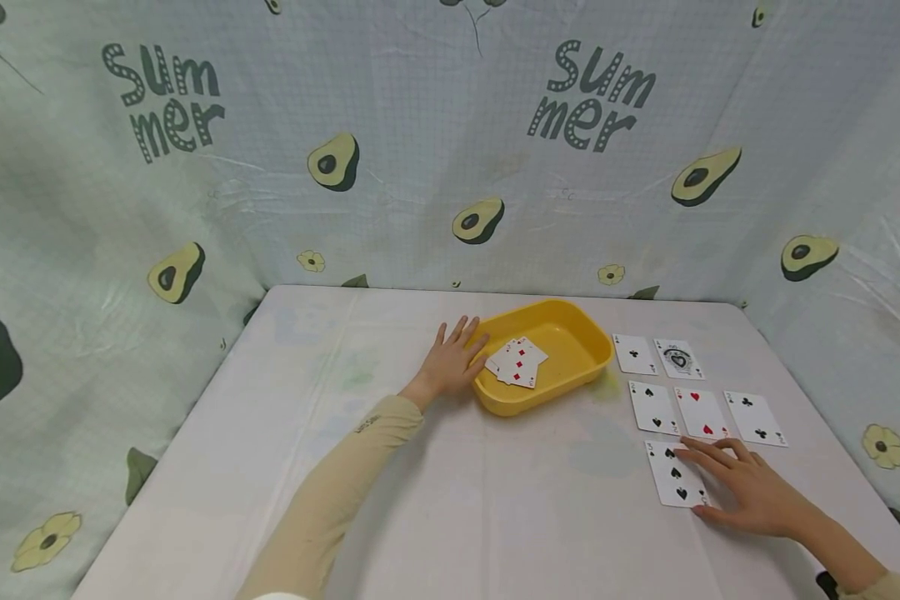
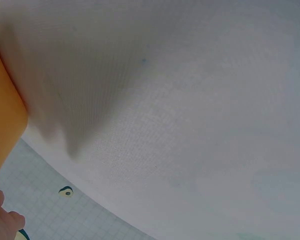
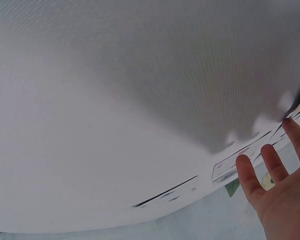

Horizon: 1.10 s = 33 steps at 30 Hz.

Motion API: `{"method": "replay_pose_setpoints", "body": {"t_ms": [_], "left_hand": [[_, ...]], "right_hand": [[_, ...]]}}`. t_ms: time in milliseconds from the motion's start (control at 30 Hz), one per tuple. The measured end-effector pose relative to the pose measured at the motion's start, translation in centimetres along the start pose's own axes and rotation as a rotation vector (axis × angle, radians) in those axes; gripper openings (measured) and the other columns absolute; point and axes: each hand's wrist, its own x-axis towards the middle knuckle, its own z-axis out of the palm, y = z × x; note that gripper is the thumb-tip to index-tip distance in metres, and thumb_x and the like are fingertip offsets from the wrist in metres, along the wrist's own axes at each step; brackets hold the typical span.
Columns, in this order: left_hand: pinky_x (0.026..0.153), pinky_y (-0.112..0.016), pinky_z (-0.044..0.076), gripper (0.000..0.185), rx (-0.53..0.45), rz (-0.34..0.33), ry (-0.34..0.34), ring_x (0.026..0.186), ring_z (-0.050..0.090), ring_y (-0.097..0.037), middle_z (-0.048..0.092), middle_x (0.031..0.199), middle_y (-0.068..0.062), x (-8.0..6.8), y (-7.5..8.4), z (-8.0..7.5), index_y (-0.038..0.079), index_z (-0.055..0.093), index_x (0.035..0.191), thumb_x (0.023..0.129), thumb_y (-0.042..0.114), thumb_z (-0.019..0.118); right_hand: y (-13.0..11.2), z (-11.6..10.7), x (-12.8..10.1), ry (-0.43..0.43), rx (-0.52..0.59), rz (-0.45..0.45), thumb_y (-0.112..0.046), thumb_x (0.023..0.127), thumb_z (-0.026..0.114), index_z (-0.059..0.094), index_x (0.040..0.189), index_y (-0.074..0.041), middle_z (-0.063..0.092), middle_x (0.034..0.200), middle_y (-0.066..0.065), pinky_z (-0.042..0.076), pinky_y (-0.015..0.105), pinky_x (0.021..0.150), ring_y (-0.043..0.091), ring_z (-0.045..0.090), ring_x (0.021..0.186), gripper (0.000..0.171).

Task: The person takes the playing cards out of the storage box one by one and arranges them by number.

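My left hand (image 1: 450,357) rests its spread, straight fingers against the left rim of a yellow tray (image 1: 596,340). Inside lie a few overlapping playing cards, a three of diamonds (image 1: 521,367) uppermost. At the right, my right hand (image 1: 753,487) holds a three of spades (image 1: 675,477), thumb at its near edge and fingertips by its far edge. Its other fingers (image 3: 245,172) extend apart in the right wrist view. Just beyond are a two of spades (image 1: 652,407), a two of hearts (image 1: 699,410) and a two of clubs (image 1: 752,417), side by side.
Behind the twos lie an ace of clubs (image 1: 633,357) and an ace of spades (image 1: 678,360), face up. A pale cloth covers the table (image 1: 495,517). Hanging cloth (image 1: 412,100) printed with avocados encloses the back and sides.
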Motion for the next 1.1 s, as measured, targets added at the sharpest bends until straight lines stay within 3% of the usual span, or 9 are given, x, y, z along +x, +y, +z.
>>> {"method": "replay_pose_setpoints", "body": {"t_ms": [433,700,1100], "left_hand": [[0.112,-0.049,0.005,0.049,-0.003,-0.007,-0.014,0.140,0.006,-0.026,0.011,0.151,-0.006,0.1,0.0,-0.1,0.018,0.027,0.141,0.096,0.037,0.028],[0.112,-0.050,0.006,0.049,-0.006,-0.012,-0.025,0.140,0.004,-0.025,0.011,0.151,-0.006,0.2,0.0,0.0,0.018,0.027,0.141,0.096,0.038,0.027],[0.111,-0.051,0.007,0.049,-0.003,-0.010,-0.015,0.140,0.006,-0.025,0.012,0.151,-0.007,0.1,0.1,-0.1,0.018,0.028,0.141,0.096,0.038,0.026]], "right_hand": [[0.2,0.5,0.0,0.018,-0.022,-0.015,-0.049,0.060,0.074,0.048,0.125,-0.026,0.046,0.130,-0.002,0.035,0.042,0.075,0.014,0.034,0.104,0.074],[0.0,-0.2,0.5,0.032,0.019,-0.050,-0.046,0.063,0.074,0.046,0.127,-0.025,0.043,0.132,-0.002,0.034,0.045,0.077,0.015,0.032,0.105,0.073],[-0.5,-1.4,4.3,0.025,0.034,-0.070,-0.039,0.069,0.072,0.045,0.129,-0.024,0.038,0.137,0.002,0.038,0.052,0.080,0.021,0.034,0.109,0.068]]}}
